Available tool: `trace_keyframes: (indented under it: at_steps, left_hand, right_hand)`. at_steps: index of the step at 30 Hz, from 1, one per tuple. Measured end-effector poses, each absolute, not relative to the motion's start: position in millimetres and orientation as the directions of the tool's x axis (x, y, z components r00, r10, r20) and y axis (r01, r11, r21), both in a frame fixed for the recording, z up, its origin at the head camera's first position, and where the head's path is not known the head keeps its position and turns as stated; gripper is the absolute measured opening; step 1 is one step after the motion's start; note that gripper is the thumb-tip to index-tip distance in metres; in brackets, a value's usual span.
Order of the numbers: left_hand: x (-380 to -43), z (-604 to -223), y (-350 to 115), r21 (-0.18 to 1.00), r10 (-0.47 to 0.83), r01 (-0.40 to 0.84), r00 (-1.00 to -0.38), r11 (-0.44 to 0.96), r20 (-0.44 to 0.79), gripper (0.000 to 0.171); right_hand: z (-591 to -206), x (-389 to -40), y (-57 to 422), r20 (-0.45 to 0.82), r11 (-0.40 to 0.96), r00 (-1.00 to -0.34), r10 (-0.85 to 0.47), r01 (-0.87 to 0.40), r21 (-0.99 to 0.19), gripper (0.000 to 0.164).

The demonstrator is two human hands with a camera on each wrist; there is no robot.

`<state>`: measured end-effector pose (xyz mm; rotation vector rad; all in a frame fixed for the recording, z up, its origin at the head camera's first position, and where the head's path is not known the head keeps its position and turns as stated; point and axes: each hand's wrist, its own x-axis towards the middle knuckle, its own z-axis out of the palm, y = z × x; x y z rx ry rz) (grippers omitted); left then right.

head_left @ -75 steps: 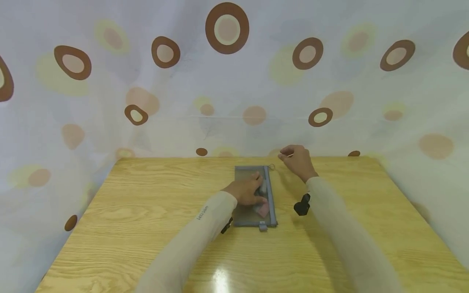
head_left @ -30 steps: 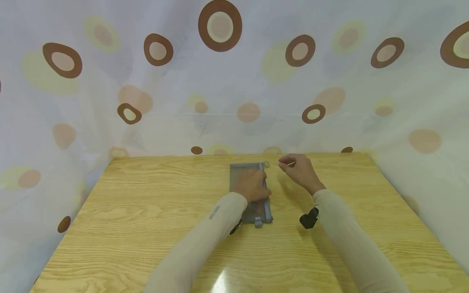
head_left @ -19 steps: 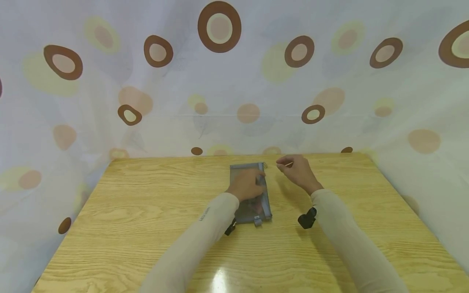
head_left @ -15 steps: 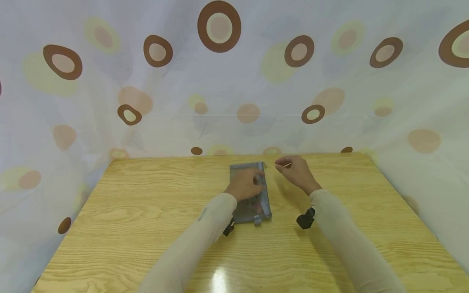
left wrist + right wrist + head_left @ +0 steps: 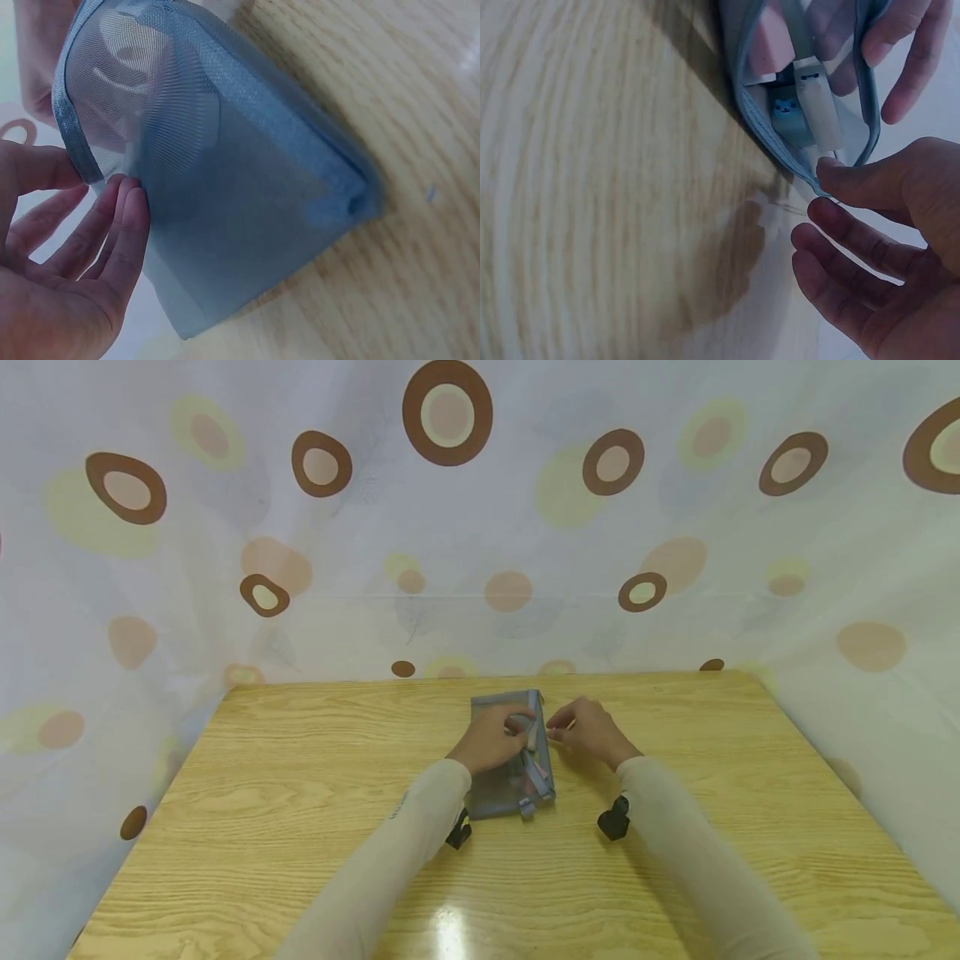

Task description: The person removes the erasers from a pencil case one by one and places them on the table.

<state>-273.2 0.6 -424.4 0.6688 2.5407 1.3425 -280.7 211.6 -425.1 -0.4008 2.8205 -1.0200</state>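
Observation:
A grey-blue mesh zip pouch [image 5: 495, 797] lies on the wooden table, its mouth along the right-hand side. My left hand [image 5: 487, 739] pinches the upper lip of that mouth and holds it raised; the left wrist view shows the fingertips at the lip's band [image 5: 73, 146]. Inside, the right wrist view reveals a slim white item with a small face [image 5: 817, 105], a teal item with a face [image 5: 789, 114] and a pink block [image 5: 771, 41]. Just right of the mouth, my right hand [image 5: 592, 733] hovers with loosely bent fingers, thumb and forefinger slightly apart, nothing visible between them.
The wood-grain table [image 5: 315, 860] reaches back to a pale curtain [image 5: 360, 552] printed with brown and yellow spots. A small fabric tab [image 5: 527, 809] sticks out at the pouch's near end. Each wrist wears a small black camera [image 5: 614, 819].
My left hand, earlier lying over the pouch, has drawn slightly left and lifted its lip, so the mouth gapes. My right hand has come down and left, closer to the mouth.

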Motion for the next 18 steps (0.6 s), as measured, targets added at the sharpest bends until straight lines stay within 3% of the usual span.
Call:
trace_keyframes:
  at_steps: [11, 18]
  left_hand:
    - [-276.5, -430.3, -3.3, 0.851, 0.465, 0.276, -0.884, 0.448, 0.042, 0.038]
    - [-274.8, -431.1, -5.7, 0.854, 0.485, 0.287, -0.873, 0.433, 0.047, 0.040]
  right_hand:
    - [-434.5, -276.4, 204.4, -0.032, 0.789, -0.952, -0.304, -0.233, -0.569, 0.016]
    - [-432.9, -278.4, 201.6, -0.124, 0.828, -0.939, -0.321, -0.214, -0.519, 0.017]
